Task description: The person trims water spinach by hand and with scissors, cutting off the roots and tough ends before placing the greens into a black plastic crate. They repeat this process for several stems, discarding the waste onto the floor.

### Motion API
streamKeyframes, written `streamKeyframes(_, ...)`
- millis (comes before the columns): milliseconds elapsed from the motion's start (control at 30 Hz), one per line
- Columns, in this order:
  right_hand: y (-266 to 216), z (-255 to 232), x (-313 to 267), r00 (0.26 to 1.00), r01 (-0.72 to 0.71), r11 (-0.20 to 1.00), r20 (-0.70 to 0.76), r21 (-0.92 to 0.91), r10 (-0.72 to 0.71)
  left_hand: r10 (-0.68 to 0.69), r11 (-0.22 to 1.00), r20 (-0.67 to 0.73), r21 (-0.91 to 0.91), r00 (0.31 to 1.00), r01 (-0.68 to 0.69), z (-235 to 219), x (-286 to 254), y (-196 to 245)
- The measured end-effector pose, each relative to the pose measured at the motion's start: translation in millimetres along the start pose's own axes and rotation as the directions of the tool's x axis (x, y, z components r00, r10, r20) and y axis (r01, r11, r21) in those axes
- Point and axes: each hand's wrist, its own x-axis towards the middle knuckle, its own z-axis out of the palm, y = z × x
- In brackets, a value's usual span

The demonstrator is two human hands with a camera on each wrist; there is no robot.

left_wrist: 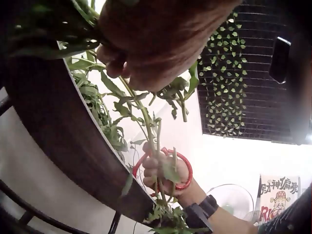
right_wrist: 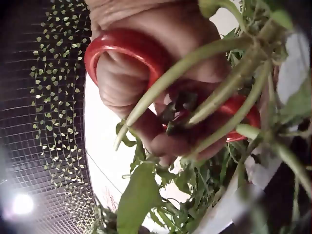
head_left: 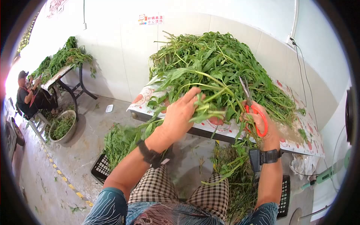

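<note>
In the head view my left hand grips a bunch of cut leafy green stems over the table's front edge. My right hand has its fingers in the red handles of a pair of scissors, whose blades point up and away toward the pile. A long branching stem runs between both hands, and its lower end crosses the right palm. Pale stem ends lie in front of the curled right fingers in the right wrist view. The left fingertips are partly hidden by leaves in the left wrist view.
A large heap of leafy stalks covers the flower-patterned table. Below stand a black crate of greens at left and another crate with stalks at right. Far left, a seated person works beside a tub.
</note>
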Motion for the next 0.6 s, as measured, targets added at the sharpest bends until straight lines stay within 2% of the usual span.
streamKeyframes(100, 10.0, -3.2, 6.5, 0.999, 0.034, 0.999, 0.036, 0.042, -0.036, -0.030, 0.995, -0.006, 0.097, 1.000, 0.031, 15.7, 14.1, -11.3)
streamKeyframes(233, 12.9, -16.6, 12.1, 0.989, 0.028, 0.998, 0.145, -0.054, -0.020, -0.084, 0.991, -0.003, 0.100, 0.996, 0.084, 33.3, 16.5, -22.5)
streamKeyframes(267, 10.0, -16.2, 12.0, 0.987, 0.024, 0.997, 0.163, -0.068, -0.012, -0.106, 0.986, 0.040, 0.131, 0.994, 0.100, 32.9, 15.1, -22.0)
streamKeyframes(400, 0.4, -14.8, 15.1, 0.979, -0.069, 0.984, 0.179, -0.166, 0.099, 0.125, 0.977, -0.088, 0.184, 0.988, -0.107, 31.6, 19.2, -28.9)
streamKeyframes(500, -5.4, -17.5, 17.6, 0.970, -0.123, 0.976, 0.187, -0.180, 0.157, 0.055, 0.996, 0.027, 0.072, 0.998, -0.057, 33.7, 10.7, -39.4)
streamKeyframes(533, -4.4, -20.8, 19.3, 0.966, -0.140, 0.974, 0.192, -0.177, 0.174, 0.056, 0.998, 0.036, -0.029, 0.998, -0.055, 35.2, 9.7, -39.7)
streamKeyframes(600, -1.9, -26.5, 26.9, 0.983, 0.034, 0.876, 0.174, -0.481, 0.057, 0.118, 0.993, 0.093, -0.038, 0.989, -0.115, 37.0, 9.5, -45.2)
